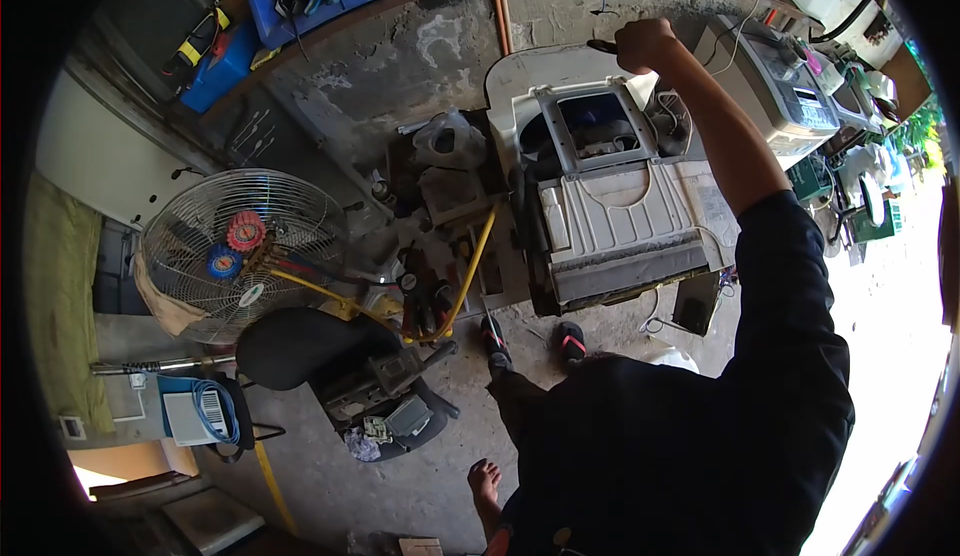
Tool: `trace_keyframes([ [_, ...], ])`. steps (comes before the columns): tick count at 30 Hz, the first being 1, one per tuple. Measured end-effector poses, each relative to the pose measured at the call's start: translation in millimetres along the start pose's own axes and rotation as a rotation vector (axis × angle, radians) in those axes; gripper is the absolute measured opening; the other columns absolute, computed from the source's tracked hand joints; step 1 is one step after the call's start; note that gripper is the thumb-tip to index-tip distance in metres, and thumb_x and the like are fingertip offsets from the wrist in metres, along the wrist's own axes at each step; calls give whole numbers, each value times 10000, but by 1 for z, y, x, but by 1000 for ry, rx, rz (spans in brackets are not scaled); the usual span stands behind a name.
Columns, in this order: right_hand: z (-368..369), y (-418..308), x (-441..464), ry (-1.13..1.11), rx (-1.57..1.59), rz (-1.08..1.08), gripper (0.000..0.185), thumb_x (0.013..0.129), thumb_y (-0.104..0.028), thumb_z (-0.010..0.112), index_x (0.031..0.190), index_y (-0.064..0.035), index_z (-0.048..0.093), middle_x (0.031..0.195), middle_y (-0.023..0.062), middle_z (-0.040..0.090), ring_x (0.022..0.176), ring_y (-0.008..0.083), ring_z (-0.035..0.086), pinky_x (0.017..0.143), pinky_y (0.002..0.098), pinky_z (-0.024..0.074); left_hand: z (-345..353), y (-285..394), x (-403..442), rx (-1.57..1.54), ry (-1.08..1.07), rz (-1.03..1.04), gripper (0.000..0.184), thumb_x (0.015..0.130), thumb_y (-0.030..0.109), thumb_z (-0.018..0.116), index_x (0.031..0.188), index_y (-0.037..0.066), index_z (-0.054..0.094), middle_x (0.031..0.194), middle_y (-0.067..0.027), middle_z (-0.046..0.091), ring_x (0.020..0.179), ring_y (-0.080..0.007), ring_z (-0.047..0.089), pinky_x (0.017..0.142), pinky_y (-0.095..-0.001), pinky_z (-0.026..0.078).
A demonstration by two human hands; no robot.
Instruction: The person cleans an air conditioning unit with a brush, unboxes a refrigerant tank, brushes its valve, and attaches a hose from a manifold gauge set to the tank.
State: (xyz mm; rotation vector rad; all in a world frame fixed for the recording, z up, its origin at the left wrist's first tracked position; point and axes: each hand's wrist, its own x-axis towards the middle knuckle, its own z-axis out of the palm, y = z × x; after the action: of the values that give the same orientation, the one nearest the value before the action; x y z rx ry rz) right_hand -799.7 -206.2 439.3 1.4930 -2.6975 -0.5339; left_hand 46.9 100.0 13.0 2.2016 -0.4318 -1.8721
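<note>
My right hand (645,46) is raised over the back of a white appliance (625,216), near the wall. Its fingers are closed around a small dark object (602,46), of which only one end sticks out. The appliance has a ribbed panel and a metal frame (597,126) around a dark opening with parts inside. Low beside my body hangs my left hand (485,478), apart from everything. Its fingers are loosely curled and slightly apart, and nothing shows in them.
On the left stand a large fan (245,256) with a red and blue gauge set (240,244) and a black chair (310,351) carrying loose items. A yellow hose (475,271) loops beside my feet. Another machine (765,86) stands at right. Tool bins (310,1) line the shelf.
</note>
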Motion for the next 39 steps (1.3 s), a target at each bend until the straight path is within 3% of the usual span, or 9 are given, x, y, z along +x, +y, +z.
trace_keyframes([
  [4,-1,15,-2,96,884,-498,262,923,-227,611,1039,-46,762,883,141,754,913,248,731,763,410,571,-19,-26,21,372,-195,197,404,1020,258,615,1368,63,550,1218,-136,638,1090,-299,644,970,-479,527],
  [9,27,32,-9,-187,528,-49,330,977,-358,580,993,-73,746,851,117,744,846,272,724,767,442,554,-22,-12,28,475,-234,217,378,1021,260,613,1341,63,567,1195,-123,642,1083,-285,642,980,-476,518],
  [11,29,43,-11,409,165,-143,348,977,-382,591,1010,-65,733,872,133,747,835,279,725,772,456,548,-10,-7,34,404,-181,179,378,1023,262,612,1342,63,569,1198,-122,643,1081,-280,642,982,-476,515],
  [15,46,34,2,-61,969,-396,307,981,-365,603,1009,-83,722,848,138,725,861,324,716,799,457,542,-9,8,35,399,-201,210,401,1028,266,608,1374,69,563,1220,-126,645,1105,-285,641,998,-478,509],
  [17,46,32,-19,-1,584,-208,286,986,-362,619,977,-92,715,813,123,704,796,299,695,768,441,534,1,20,30,73,-53,0,400,1030,262,610,1378,70,562,1219,-131,643,1122,-292,637,1011,-478,507],
  [21,29,16,-32,739,202,-126,226,951,-277,618,976,-94,748,889,132,746,865,311,711,818,458,514,4,34,23,29,-22,1,395,1030,255,613,1377,73,563,1217,-130,643,1107,-289,637,1009,-475,509],
  [23,31,15,-31,20,903,-326,198,930,-228,609,979,-101,753,965,143,759,942,349,716,849,471,509,6,36,20,49,-46,8,393,1029,244,614,1377,71,562,1220,-131,643,1106,-291,639,1014,-478,509],
  [27,44,38,-26,388,80,41,251,940,-281,620,952,-64,746,945,184,749,917,397,718,783,457,559,10,31,13,18,-35,22,393,1027,239,614,1378,71,561,1222,-133,643,1102,-294,643,1009,-475,515],
  [39,39,-71,36,-142,1227,-661,157,951,-89,632,998,-27,768,917,45,758,812,129,682,751,294,562,8,13,16,85,-76,-9,407,1018,264,624,1374,78,556,1202,-122,647,1080,-287,645,986,-476,521],
])
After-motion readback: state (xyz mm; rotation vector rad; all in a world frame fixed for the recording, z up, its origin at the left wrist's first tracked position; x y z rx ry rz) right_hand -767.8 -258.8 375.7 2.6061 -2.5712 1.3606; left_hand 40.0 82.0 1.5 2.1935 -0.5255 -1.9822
